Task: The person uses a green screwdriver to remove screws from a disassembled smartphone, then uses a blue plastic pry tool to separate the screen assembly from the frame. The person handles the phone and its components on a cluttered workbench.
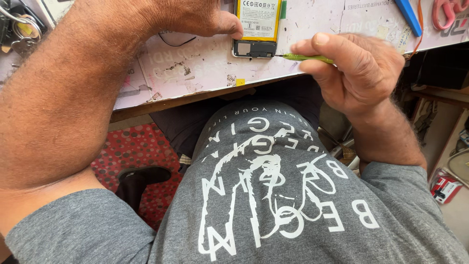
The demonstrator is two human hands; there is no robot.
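pinning the opened phone (256, 29) to the tabletop (205, 68) from 9 o'clock, the left hand (193, 17) braces it with fingers pressed down, while right hand (354, 73) fingers clamp the green screwdriver (308, 58), tip at its lower edge.

Blue tool (409, 15): on the worktop (205, 73), up and right of the grip. Pink scissors (447, 12): further right, at the far corner. Keys (22, 32): far left, top corner. Black wire (176, 41): left of the grip. Red dotted mat (139, 151): floor, below. Black shoe (141, 178): on the mat. Red box (443, 188): floor, low right.
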